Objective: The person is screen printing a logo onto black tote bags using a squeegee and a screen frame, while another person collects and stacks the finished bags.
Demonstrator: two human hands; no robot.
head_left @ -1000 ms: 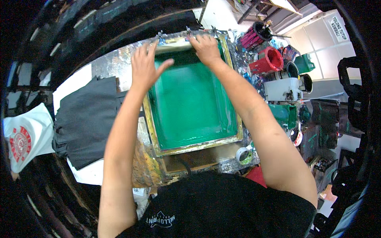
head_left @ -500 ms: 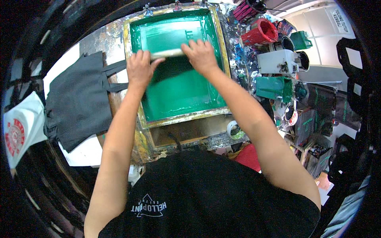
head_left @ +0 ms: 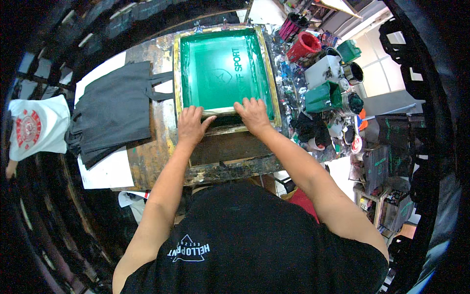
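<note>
A squeegee (head_left: 221, 112) with a pale wooden handle lies across the near end of a screen-printing frame (head_left: 178, 78). My left hand (head_left: 192, 125) is closed round its left end, thumb along the handle. On its right end, my right hand (head_left: 255, 116) grips with the fingers curled over the top. The squeegee's blade is hidden below the handle. Beyond both hands stretches the green mesh (head_left: 203, 73), bearing a darker outlined emblem and lettering. Green ink coats the inner edges of the frame.
Dark cloth bags (head_left: 115, 108) lie stacked at left, their handles reaching towards the frame. A white cloth with a red print (head_left: 41, 128) hangs beyond them. Along the right stand a red bucket (head_left: 304, 47), a white jug (head_left: 320, 71) and a green container (head_left: 320, 98). Clamps (head_left: 198, 27) sit at the frame's far edge.
Both hands have drawn the squeegee towards me, from mid-mesh to the near end. More of the emblem and lettering shows on the mesh behind it. The view has shifted.
</note>
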